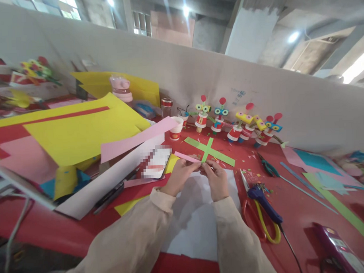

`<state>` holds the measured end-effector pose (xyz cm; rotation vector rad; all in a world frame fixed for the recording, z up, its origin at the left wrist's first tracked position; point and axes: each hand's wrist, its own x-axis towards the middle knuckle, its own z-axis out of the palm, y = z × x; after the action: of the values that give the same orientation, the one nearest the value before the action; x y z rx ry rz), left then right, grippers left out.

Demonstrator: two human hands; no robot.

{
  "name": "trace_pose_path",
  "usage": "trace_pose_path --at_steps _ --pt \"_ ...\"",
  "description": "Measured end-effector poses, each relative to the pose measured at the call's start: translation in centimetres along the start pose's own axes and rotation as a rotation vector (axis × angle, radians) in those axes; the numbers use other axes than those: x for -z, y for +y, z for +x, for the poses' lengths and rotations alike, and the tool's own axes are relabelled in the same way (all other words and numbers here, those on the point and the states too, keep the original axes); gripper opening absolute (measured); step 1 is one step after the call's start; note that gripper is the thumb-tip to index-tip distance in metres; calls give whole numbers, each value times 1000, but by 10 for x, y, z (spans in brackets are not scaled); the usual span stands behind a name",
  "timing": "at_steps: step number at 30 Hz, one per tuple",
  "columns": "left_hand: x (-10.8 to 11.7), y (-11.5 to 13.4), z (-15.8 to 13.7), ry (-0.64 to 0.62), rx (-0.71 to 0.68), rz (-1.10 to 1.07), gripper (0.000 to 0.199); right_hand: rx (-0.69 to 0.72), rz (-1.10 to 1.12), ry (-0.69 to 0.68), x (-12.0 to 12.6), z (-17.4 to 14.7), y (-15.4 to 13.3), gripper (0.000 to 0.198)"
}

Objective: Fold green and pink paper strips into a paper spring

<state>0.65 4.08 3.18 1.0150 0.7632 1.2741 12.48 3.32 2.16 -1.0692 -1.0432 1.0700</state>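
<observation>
My left hand is closed in a pinch on a narrow pink paper strip, near its right end. Fingertips of my right hand pinch the near end of a green paper strip, where it meets the pink one. Another green paper strip lies crosswise with it, forming an X. How the strip ends join is hidden by my fingers. Both hands are over a white paper sheet on the red table.
Scissors and a blue glue gun lie right, with pliers beyond. Several paper-cup figures stand along the wall. Left are a phone, a white paper roll and yellow sheets. A purple device sits front right.
</observation>
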Motion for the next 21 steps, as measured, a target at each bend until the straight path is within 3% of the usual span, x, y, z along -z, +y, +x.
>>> trace_pose_path --at_steps 4,10,21 --pt "0 1 -2 -29 -70 93 15 2 -64 12 3 2 -1 19" --pt "1 3 -4 -7 -109 163 14 -6 19 -18 1 1 -1 19" --pt "-2 17 -8 -96 9 39 14 -50 67 0 2 2 -1 22"
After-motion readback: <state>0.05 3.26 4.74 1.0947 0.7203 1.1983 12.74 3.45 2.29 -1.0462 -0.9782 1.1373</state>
